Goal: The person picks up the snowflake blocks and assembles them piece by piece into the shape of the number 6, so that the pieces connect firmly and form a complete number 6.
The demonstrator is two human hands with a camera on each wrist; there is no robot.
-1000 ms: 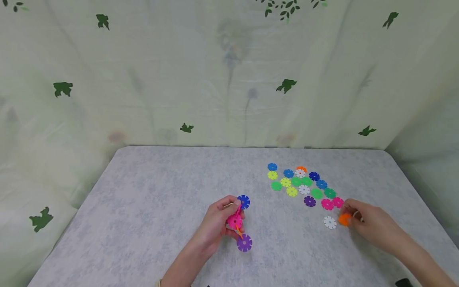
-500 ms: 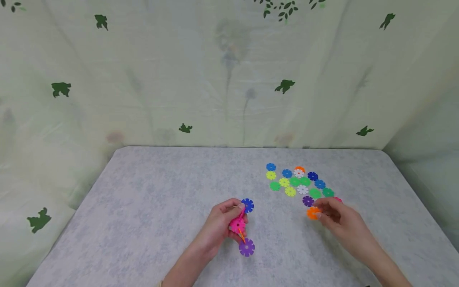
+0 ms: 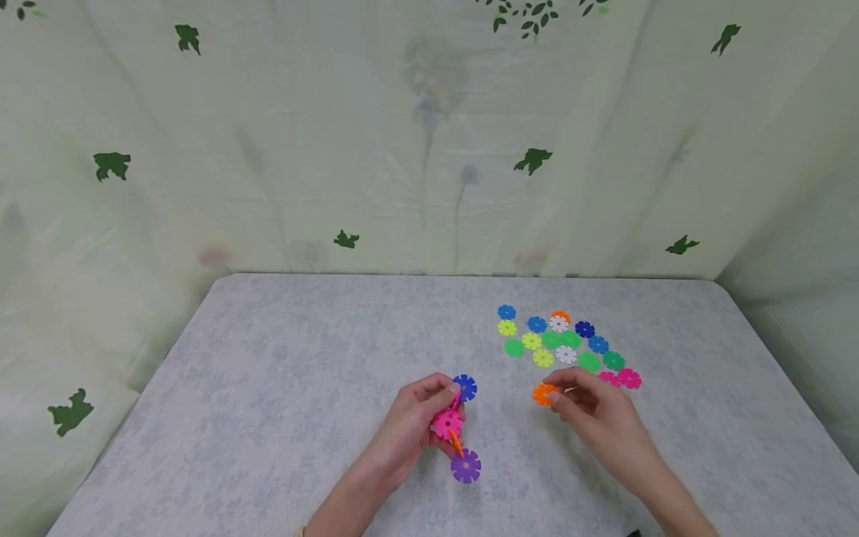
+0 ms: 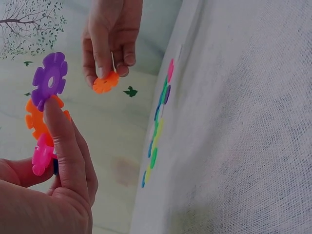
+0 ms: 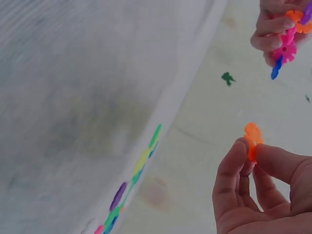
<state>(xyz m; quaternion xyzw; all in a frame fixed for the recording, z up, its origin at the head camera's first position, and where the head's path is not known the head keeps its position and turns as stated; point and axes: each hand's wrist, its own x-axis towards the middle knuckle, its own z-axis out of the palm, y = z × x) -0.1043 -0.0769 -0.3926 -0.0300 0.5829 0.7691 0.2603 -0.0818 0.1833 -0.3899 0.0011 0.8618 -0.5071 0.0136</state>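
My left hand [image 3: 416,418] grips a chain of notched plastic discs joined slot to slot. In it I see a blue disc [image 3: 465,388] at the top, pink discs [image 3: 447,424] in the middle, an orange disc [image 4: 36,119] seen edge-on from the head, and a purple disc [image 3: 466,466] at the lower end. Between thumb and fingertips, my right hand [image 3: 604,414] pinches a loose orange disc [image 3: 546,394], held up off the table to the right of the chain and apart from it. The left fingers hide part of the pink pieces.
Loose discs in several colours lie flat at the table's back right, among them a yellow disc [image 3: 543,358], a green disc [image 3: 514,348] and a pink disc [image 3: 629,378]. The grey table [image 3: 268,388] ends at a curtain [image 3: 282,186] behind.
My right hand has carried the orange disc leftward from the right side of the loose discs, towards the chain. The left hand with its chain has shifted slightly right and down.
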